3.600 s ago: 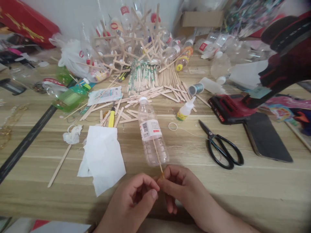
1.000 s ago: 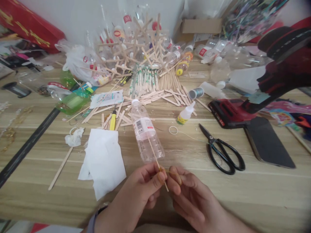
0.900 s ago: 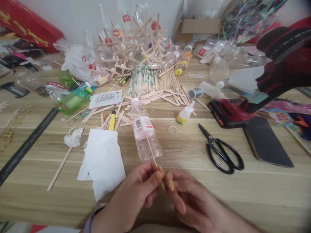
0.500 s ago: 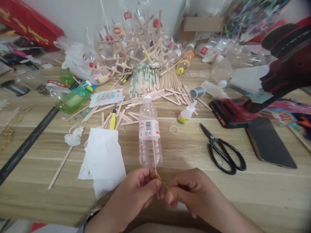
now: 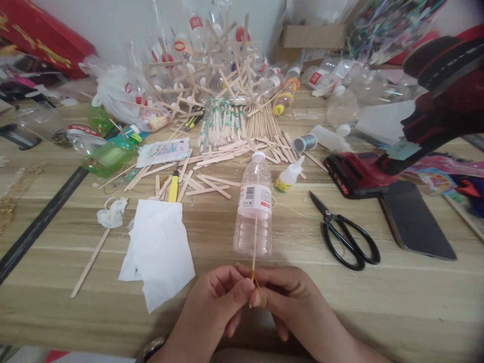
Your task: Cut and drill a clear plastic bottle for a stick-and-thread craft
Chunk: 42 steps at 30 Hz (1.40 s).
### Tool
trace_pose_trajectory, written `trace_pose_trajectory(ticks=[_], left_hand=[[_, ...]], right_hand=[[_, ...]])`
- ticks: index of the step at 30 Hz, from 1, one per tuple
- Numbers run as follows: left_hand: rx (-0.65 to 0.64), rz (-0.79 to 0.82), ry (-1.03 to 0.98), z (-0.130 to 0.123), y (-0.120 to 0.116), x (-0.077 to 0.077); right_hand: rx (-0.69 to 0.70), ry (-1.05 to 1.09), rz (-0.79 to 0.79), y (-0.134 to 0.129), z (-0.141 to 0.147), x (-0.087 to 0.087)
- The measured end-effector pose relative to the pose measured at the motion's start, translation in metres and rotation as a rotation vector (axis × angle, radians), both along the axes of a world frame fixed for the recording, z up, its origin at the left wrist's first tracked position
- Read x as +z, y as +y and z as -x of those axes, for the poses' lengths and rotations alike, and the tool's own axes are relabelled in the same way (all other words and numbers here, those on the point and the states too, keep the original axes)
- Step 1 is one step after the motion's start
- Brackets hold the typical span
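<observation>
My left hand (image 5: 223,297) is closed in a pinch on a thin wooden skewer (image 5: 254,247), near its lower end. An amber rubber band (image 5: 257,280) is wound around the skewer there, and my right hand (image 5: 289,292) pinches its stretched loop close to the left fingertips. The skewer lines up with a clear plastic bottle (image 5: 252,232) that has a white cap and a white-and-pink label, lying lengthwise beyond my hands. The skewer seems to run inside the bottle, though I cannot tell exactly where it enters.
Black-handled scissors (image 5: 344,229), a small glue bottle (image 5: 289,176) and a dark phone (image 5: 418,219) lie to the right, near a red-black power tool (image 5: 359,174). White paper (image 5: 161,252) and a yellow-handled tool (image 5: 174,186) are left. Craft sticks (image 5: 223,151) and plastic bottles (image 5: 272,85) crowd the back.
The bottle and skewer have swung to the right. My right hand has come in against my left, and the rubber band between them is now a shorter, tighter loop.
</observation>
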<state>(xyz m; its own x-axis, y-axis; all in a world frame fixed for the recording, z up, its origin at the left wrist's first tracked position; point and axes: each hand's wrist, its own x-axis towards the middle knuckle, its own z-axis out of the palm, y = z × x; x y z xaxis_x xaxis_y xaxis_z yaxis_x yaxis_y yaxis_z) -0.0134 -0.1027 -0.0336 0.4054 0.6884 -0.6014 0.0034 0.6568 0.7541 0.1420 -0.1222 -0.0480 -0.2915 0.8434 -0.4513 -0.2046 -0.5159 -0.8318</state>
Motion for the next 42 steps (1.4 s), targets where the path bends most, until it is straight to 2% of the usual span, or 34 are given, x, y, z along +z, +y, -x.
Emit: trace_pose_trajectory(ticks=[3,6,12,16,21,24,27,30,34,39,42], left_hand=[[-0.028,-0.021,0.060,-0.001,-0.002,0.001],[-0.053,-0.019,0.090,0.000,-0.006,0.001],[-0.069,-0.044,0.095,0.013,-0.014,0.003],[-0.087,-0.352,0.190,0.021,-0.011,0.003],[-0.115,-0.733,0.488,0.023,-0.003,0.003],[-0.125,-0.879,0.594,0.023,0.000,0.003],[-0.137,-0.947,0.691,0.020,0.005,0.004],[-0.211,-0.922,0.755,0.015,0.013,0.006],[-0.305,-0.806,0.755,0.011,0.023,0.011],[-0.503,-0.577,0.605,0.016,0.036,0.022],[-0.636,-0.499,0.482,0.025,0.045,0.024]], right_hand=[[-0.084,0.034,0.085,0.003,0.001,0.004],[-0.103,0.085,0.148,0.007,0.001,0.008],[-0.078,0.042,0.133,0.010,0.000,0.009],[-0.094,0.108,0.137,0.008,0.001,0.007],[-0.067,0.214,0.144,0.005,0.003,0.003],[-0.065,0.259,0.163,0.003,0.003,0.003],[-0.064,0.281,0.153,0.002,0.003,0.003],[-0.052,0.272,0.128,0.001,0.003,0.004],[0.011,0.257,0.074,-0.001,0.003,0.003],[0.060,0.288,0.088,-0.004,0.003,0.002],[0.078,0.299,0.110,-0.005,0.003,0.003]])
